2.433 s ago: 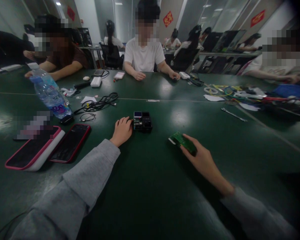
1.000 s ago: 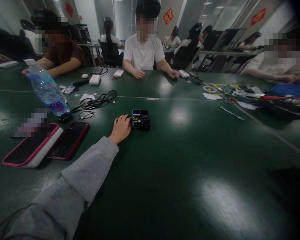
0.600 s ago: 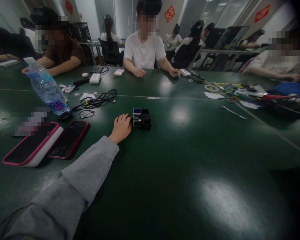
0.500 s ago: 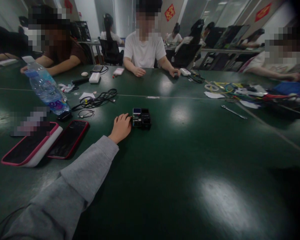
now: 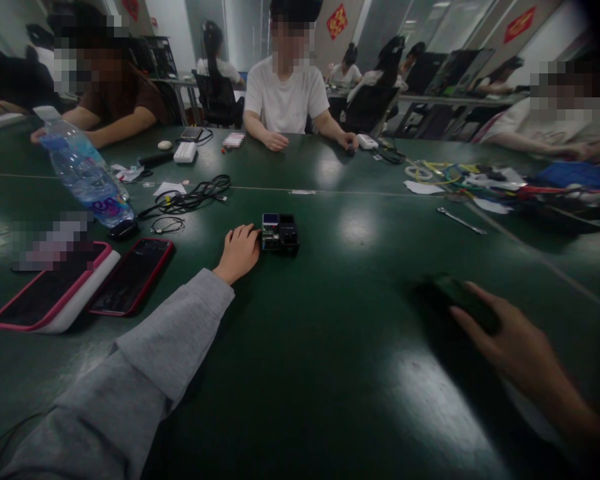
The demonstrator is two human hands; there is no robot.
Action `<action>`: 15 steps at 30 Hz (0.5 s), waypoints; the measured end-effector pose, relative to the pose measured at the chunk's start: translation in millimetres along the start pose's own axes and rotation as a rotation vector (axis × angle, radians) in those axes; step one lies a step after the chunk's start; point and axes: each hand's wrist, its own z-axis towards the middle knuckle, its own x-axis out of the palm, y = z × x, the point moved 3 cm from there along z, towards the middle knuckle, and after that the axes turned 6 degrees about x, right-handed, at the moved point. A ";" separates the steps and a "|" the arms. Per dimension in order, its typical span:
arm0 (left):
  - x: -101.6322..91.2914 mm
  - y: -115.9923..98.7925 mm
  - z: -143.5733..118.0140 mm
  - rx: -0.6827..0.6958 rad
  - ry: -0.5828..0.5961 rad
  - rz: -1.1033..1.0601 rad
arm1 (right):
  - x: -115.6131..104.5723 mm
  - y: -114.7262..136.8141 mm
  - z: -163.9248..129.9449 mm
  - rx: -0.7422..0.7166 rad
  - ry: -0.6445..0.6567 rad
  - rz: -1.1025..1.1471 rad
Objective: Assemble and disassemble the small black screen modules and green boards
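My left hand (image 5: pixel 239 253), in a grey sleeve, lies palm down on the green table with its fingers apart. Its fingertips reach the left side of a small black electronic device (image 5: pixel 280 233), which has a little screen and some exposed circuitry. At the right, my right hand (image 5: pixel 513 333) grips a dark green oblong object (image 5: pixel 467 300) between thumb and fingers, tilted just above the tabletop. Motion blur hides what kind of thing it is.
Phones in red cases (image 5: pixel 133 277) and plastic water bottles (image 5: pixel 87 173) are at the left. Black cables (image 5: pixel 200 197) lie beyond them. A wrench (image 5: pixel 461 221) and a heap of wires (image 5: pixel 500 180) are at the right. A person in white (image 5: pixel 286 97) sits opposite.
My right hand has come into view from the right, holding the dark green object. My left hand stays beside the device. The whole view has shifted slightly.
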 end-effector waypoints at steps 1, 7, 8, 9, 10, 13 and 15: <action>-0.1 0.1 0.1 0.000 -0.002 0.003 | 17.3 26.1 4.2 -0.097 0.102 0.088; 1.3 -0.1 0.8 -0.012 -0.014 0.026 | 70.6 228.9 -10.3 -0.682 0.511 0.423; 1.5 -0.4 0.8 -0.012 -0.015 0.030 | 74.4 251.7 -15.1 -0.747 0.558 0.451; 1.7 -0.8 0.8 -0.013 -0.016 0.033 | 77.2 268.5 -18.6 -0.798 0.578 0.490; 1.9 -1.2 0.8 -0.014 -0.017 0.034 | 79.7 279.5 -20.2 -0.834 0.589 0.535; 2.3 -2.0 0.9 -0.019 -0.017 0.037 | 85.9 283.1 -9.0 -0.814 0.486 0.695; 2.5 -2.0 0.9 -0.024 -0.013 0.041 | 91.7 268.7 11.6 -0.687 0.297 0.700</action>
